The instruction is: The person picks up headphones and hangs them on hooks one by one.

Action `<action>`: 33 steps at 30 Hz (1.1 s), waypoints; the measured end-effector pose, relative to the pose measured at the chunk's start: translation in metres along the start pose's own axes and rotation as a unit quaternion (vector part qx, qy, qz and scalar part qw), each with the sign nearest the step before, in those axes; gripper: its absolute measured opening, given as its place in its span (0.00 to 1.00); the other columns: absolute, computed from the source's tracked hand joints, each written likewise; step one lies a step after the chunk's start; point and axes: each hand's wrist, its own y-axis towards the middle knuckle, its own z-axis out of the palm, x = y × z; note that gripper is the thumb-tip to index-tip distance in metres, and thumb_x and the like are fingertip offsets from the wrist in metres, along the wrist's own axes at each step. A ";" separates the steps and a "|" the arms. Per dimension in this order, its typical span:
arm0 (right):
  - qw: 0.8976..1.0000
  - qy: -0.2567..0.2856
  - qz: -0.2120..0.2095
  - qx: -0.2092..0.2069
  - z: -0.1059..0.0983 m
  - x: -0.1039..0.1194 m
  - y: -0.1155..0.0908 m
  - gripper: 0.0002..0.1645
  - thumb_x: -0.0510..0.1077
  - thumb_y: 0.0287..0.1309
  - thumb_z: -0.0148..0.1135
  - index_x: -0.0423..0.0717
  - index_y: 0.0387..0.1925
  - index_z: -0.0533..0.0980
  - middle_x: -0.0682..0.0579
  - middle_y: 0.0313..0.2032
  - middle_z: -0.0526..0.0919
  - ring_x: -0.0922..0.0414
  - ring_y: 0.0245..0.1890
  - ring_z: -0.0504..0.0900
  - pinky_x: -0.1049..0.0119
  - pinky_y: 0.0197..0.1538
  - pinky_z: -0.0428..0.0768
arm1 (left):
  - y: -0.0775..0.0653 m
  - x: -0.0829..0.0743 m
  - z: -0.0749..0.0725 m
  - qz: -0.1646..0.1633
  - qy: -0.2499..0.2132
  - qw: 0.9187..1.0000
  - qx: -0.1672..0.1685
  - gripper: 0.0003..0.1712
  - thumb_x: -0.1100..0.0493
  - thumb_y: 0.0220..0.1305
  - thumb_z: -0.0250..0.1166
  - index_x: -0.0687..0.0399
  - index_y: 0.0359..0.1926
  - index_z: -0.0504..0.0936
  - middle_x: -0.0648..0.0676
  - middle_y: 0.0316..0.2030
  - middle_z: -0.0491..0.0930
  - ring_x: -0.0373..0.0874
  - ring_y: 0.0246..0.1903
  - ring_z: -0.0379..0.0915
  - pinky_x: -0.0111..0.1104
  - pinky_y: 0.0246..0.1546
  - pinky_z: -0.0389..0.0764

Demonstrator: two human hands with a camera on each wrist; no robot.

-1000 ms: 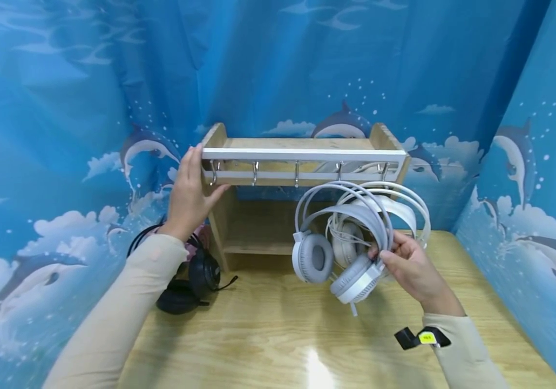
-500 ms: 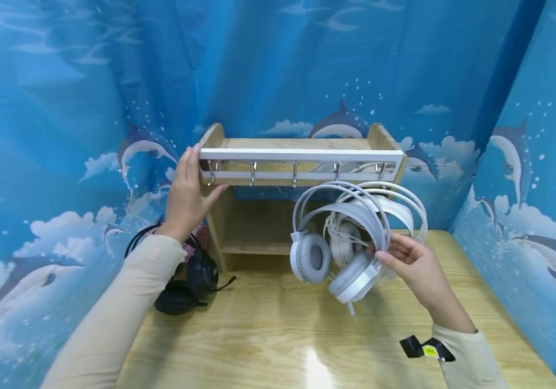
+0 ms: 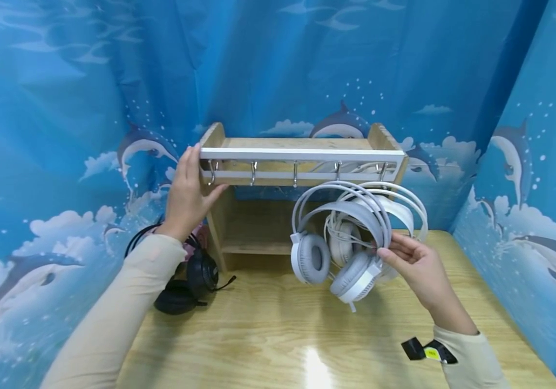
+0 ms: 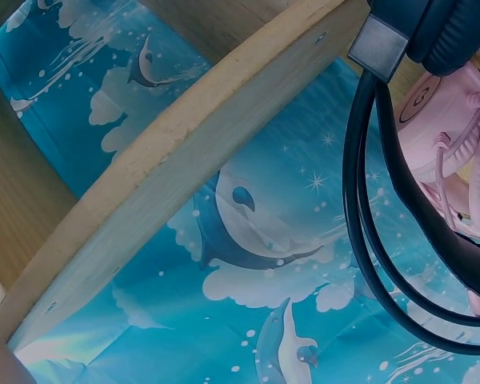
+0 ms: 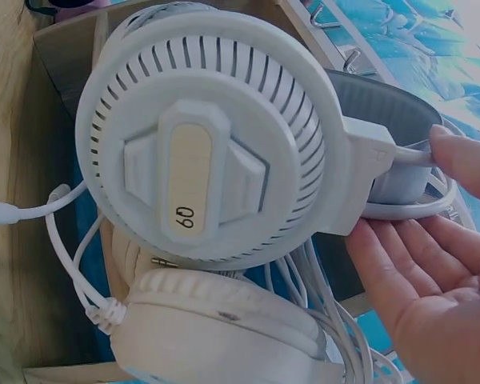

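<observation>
White over-ear headphones [image 3: 316, 258] with grey ear pads hang below the hook rail [image 3: 302, 155] of a wooden shelf rack. My right hand [image 3: 419, 267] pinches them at the band just above the right earcup, thumb in front and fingers behind. In the right wrist view, that vented earcup [image 5: 196, 152] fills the middle. Behind it, a second white pair [image 3: 404, 210] with a bundled cable hangs at the rack's right end, partly hidden. My left hand [image 3: 185, 197] rests on the rack's left end, fingers straight along the side panel and thumb at its front.
Black headphones [image 3: 202, 270] with a mic boom stand left of the rack, partly behind my left forearm. Pink headphones [image 4: 440, 120] show behind them in the left wrist view. Several metal hooks [image 3: 253, 173] line the rail. A dolphin-print curtain [image 3: 278, 65] encloses the wooden table [image 3: 268, 346].
My right wrist has shifted slightly down and to the right, while the fingers stay at the headphone band. The left hand and the headphones stay almost in place.
</observation>
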 end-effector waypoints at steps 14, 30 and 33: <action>0.996 -0.084 0.007 0.012 0.007 0.001 0.005 0.30 0.40 0.64 0.60 0.30 0.63 0.65 0.48 0.49 0.83 0.68 0.44 0.83 0.77 0.47 0.80 | 0.000 0.002 -0.002 0.004 -0.005 1.000 -0.003 0.54 0.51 0.55 0.72 0.52 0.74 0.48 0.60 0.71 0.53 0.55 0.70 0.52 0.44 0.70 0.56; 0.995 -0.091 0.021 0.031 -0.005 0.009 -0.001 0.30 0.42 0.66 0.57 0.31 0.65 0.64 0.71 0.47 0.79 0.72 0.47 0.79 0.79 0.47 0.78 | 0.000 0.000 -0.001 0.002 -0.003 1.000 0.001 0.54 0.51 0.55 0.71 0.51 0.74 0.47 0.60 0.71 0.53 0.54 0.71 0.51 0.44 0.70 0.56; 0.994 -0.100 0.002 0.043 -0.013 0.016 -0.002 0.29 0.40 0.67 0.56 0.33 0.65 0.65 0.67 0.50 0.80 0.71 0.49 0.79 0.79 0.48 0.78 | 0.000 0.000 -0.001 0.004 -0.003 1.000 0.000 0.55 0.51 0.55 0.71 0.51 0.75 0.47 0.60 0.71 0.53 0.54 0.71 0.51 0.44 0.70 0.56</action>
